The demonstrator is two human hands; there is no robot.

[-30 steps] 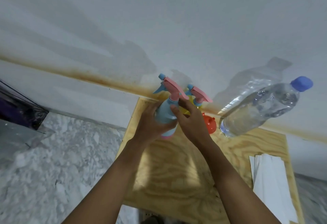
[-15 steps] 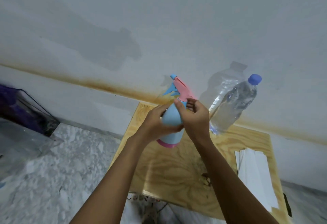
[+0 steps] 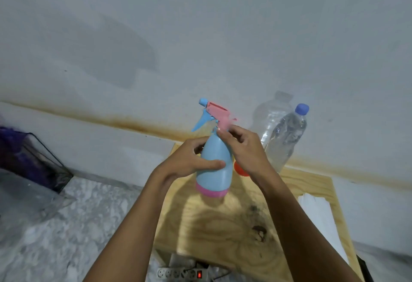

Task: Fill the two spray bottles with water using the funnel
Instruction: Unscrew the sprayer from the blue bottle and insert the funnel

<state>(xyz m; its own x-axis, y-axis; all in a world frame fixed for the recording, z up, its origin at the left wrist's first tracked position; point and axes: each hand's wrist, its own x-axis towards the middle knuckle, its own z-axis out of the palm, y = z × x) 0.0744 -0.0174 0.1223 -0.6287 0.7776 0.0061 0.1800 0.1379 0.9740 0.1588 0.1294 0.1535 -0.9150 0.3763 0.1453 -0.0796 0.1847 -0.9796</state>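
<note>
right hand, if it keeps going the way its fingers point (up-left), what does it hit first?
The right hand already has its fingers at the pink spray head of the blue spray bottle, so that comes first. Beyond it, probably the wall; depth unclear.

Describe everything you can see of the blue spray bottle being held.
The spray bottle looks like plastic: a light blue tapered body, a pink base band, a pink spray head with a blue nozzle and trigger. It is held roughly upright above the wooden board. The left hand wraps its body; the right hand pinches its neck collar. Contents are hidden.
</note>
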